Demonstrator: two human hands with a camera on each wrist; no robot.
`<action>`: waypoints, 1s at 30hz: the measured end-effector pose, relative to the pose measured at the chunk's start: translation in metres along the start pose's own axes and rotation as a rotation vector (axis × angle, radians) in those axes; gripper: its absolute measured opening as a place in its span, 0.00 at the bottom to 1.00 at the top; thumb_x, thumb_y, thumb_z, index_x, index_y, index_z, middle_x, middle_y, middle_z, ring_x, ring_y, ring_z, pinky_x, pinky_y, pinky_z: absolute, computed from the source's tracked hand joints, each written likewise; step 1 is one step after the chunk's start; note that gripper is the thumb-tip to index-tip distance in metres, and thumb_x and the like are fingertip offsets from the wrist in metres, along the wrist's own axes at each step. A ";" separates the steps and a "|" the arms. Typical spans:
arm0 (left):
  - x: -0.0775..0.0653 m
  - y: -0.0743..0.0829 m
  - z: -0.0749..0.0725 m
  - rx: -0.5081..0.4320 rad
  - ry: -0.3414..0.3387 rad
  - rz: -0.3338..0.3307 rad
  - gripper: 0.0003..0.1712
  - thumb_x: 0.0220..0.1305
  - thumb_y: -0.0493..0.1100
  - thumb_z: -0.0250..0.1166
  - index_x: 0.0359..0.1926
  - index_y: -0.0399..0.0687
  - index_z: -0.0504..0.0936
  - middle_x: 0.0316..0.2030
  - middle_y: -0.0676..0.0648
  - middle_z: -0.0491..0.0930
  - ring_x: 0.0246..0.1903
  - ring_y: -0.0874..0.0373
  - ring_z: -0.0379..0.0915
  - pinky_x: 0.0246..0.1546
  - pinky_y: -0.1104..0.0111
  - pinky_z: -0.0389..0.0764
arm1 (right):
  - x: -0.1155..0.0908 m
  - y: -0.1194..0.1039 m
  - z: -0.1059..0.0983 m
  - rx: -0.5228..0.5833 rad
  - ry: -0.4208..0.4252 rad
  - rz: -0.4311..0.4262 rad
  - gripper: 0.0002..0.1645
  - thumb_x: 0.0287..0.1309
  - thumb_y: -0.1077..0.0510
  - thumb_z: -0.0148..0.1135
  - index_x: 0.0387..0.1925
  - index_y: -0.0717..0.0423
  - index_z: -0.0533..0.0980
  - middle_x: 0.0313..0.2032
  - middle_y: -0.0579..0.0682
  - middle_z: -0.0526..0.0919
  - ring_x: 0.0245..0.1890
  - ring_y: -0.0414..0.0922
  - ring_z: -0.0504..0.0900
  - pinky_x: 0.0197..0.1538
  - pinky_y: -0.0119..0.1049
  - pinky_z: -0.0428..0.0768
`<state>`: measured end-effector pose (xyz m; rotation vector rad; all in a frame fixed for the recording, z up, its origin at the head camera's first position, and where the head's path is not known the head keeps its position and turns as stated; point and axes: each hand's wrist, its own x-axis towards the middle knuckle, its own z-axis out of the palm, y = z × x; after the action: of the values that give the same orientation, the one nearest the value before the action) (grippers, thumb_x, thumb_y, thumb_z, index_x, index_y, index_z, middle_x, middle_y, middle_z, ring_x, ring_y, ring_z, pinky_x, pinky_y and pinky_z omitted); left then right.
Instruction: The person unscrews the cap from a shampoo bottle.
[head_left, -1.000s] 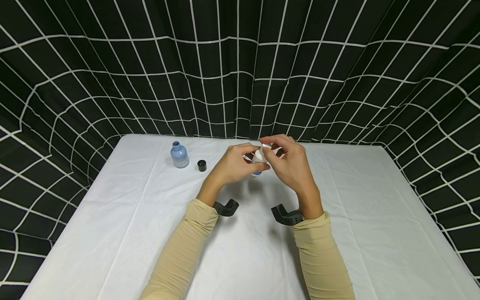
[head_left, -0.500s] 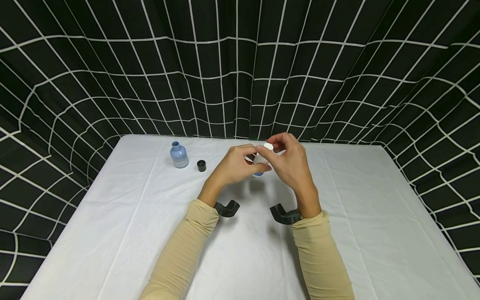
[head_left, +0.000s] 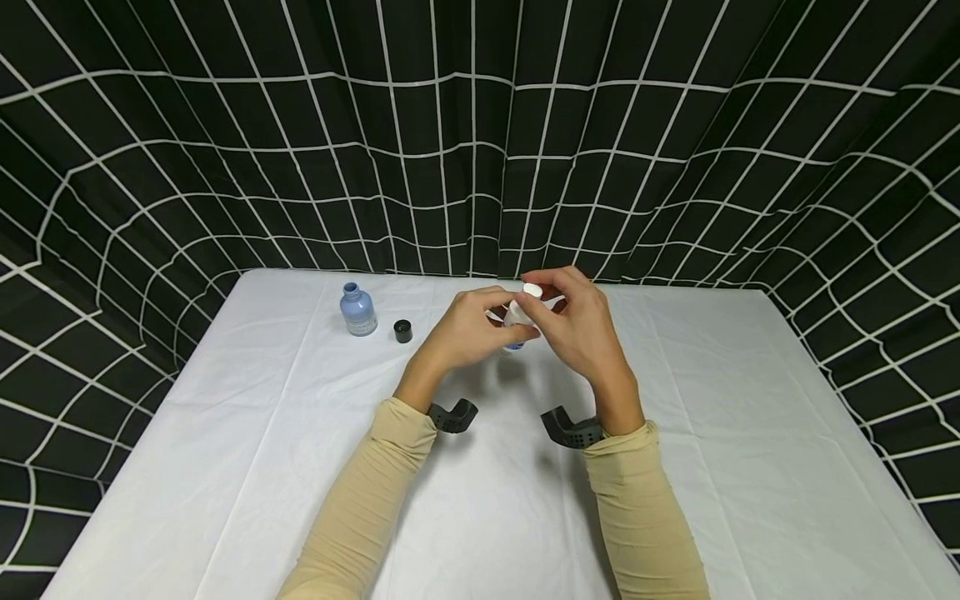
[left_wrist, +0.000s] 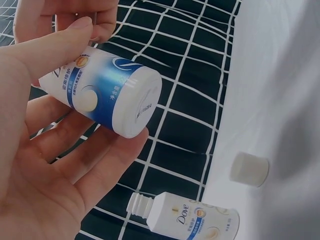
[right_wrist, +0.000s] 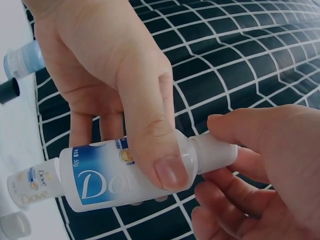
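My left hand (head_left: 476, 329) grips a small white and blue Dove bottle (right_wrist: 95, 177) by its body, raised off the table and tilted. The bottle's round base (left_wrist: 142, 105) faces the left wrist camera. My right hand (head_left: 577, 325) pinches the white cap (right_wrist: 217, 152) at the bottle's neck between thumb and fingers. The cap's flat top shows between the fingers in the head view. A second white Dove bottle (left_wrist: 195, 220) stands on the table with its threaded neck bare. Beside it is a loose white cap (left_wrist: 249, 169); the hands mostly hide that area in the head view.
A blue bottle (head_left: 358, 311) with an uncapped neck stands at the table's back left. Near it sits a small black cap (head_left: 403, 331). White cloth covers the table (head_left: 480, 517), and a black curtain (head_left: 480, 125) with white grid lines hangs behind.
My right thumb and fingers have shifted round the cap, back and forth, while the bottle stays almost in place. My left hand keeps its grip. The blue bottle and black cap have not moved.
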<state>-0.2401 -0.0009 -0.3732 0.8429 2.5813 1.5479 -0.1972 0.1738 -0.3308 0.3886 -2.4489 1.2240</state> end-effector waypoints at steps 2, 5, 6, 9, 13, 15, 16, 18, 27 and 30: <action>0.000 -0.001 -0.001 -0.009 -0.002 -0.017 0.22 0.57 0.57 0.76 0.53 0.65 0.86 0.47 0.62 0.87 0.42 0.64 0.82 0.44 0.70 0.85 | 0.000 0.000 -0.001 0.004 -0.015 -0.016 0.15 0.65 0.58 0.67 0.51 0.56 0.84 0.41 0.51 0.83 0.41 0.42 0.79 0.40 0.25 0.75; 0.000 -0.001 -0.001 -0.022 -0.003 -0.032 0.23 0.56 0.58 0.76 0.53 0.65 0.86 0.48 0.61 0.87 0.41 0.63 0.83 0.43 0.70 0.86 | 0.000 0.000 -0.002 0.010 -0.033 -0.037 0.16 0.66 0.60 0.65 0.54 0.55 0.84 0.45 0.50 0.85 0.42 0.42 0.78 0.40 0.26 0.75; 0.000 -0.001 -0.001 -0.026 -0.004 -0.034 0.23 0.56 0.57 0.76 0.53 0.65 0.86 0.47 0.60 0.87 0.40 0.62 0.84 0.42 0.69 0.86 | 0.000 0.000 -0.002 0.014 -0.038 -0.043 0.16 0.66 0.60 0.64 0.54 0.55 0.84 0.46 0.50 0.85 0.43 0.42 0.79 0.40 0.27 0.76; 0.000 -0.001 -0.001 -0.034 0.000 -0.029 0.22 0.56 0.57 0.76 0.53 0.64 0.87 0.46 0.60 0.87 0.40 0.62 0.83 0.42 0.69 0.86 | 0.001 0.000 -0.003 0.021 -0.049 -0.054 0.18 0.66 0.61 0.62 0.56 0.54 0.83 0.50 0.49 0.86 0.44 0.42 0.80 0.41 0.28 0.77; 0.000 -0.002 -0.001 -0.032 0.011 -0.009 0.22 0.57 0.58 0.76 0.52 0.64 0.87 0.44 0.61 0.87 0.42 0.63 0.82 0.44 0.69 0.85 | 0.000 0.000 -0.003 0.027 -0.037 -0.054 0.19 0.65 0.57 0.65 0.57 0.53 0.82 0.52 0.50 0.85 0.45 0.42 0.80 0.42 0.30 0.79; 0.000 -0.003 -0.001 -0.026 0.014 0.003 0.21 0.57 0.60 0.76 0.51 0.65 0.87 0.44 0.62 0.86 0.42 0.65 0.81 0.46 0.70 0.85 | 0.000 0.001 -0.002 0.021 -0.021 -0.043 0.21 0.64 0.53 0.69 0.57 0.52 0.82 0.51 0.50 0.85 0.45 0.43 0.81 0.43 0.31 0.80; 0.001 -0.003 0.000 -0.024 0.016 0.006 0.20 0.57 0.61 0.76 0.50 0.67 0.87 0.44 0.63 0.86 0.43 0.65 0.80 0.47 0.70 0.85 | 0.000 0.001 -0.001 0.015 -0.014 -0.035 0.22 0.62 0.51 0.71 0.56 0.53 0.82 0.50 0.50 0.84 0.45 0.44 0.82 0.43 0.32 0.81; 0.000 -0.003 0.000 -0.022 0.017 0.016 0.18 0.57 0.61 0.75 0.48 0.68 0.87 0.44 0.65 0.86 0.44 0.67 0.80 0.47 0.70 0.85 | 0.000 0.002 0.000 0.001 -0.011 -0.002 0.24 0.60 0.48 0.73 0.54 0.54 0.82 0.48 0.51 0.83 0.45 0.46 0.82 0.44 0.35 0.81; 0.000 -0.002 0.001 -0.027 0.020 0.012 0.17 0.55 0.57 0.77 0.46 0.67 0.88 0.44 0.64 0.86 0.44 0.67 0.80 0.46 0.70 0.85 | 0.001 0.003 -0.001 -0.050 -0.055 0.110 0.26 0.59 0.43 0.72 0.48 0.57 0.80 0.41 0.52 0.80 0.44 0.49 0.81 0.46 0.40 0.77; 0.000 0.000 0.001 -0.022 0.018 0.007 0.18 0.55 0.56 0.77 0.47 0.65 0.88 0.44 0.62 0.86 0.43 0.66 0.80 0.46 0.71 0.85 | 0.000 0.002 -0.001 -0.051 -0.055 0.104 0.23 0.60 0.44 0.71 0.48 0.57 0.80 0.41 0.52 0.80 0.44 0.49 0.82 0.44 0.40 0.77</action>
<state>-0.2402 0.0001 -0.3741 0.8403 2.5721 1.5897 -0.1984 0.1756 -0.3319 0.2879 -2.5701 1.2041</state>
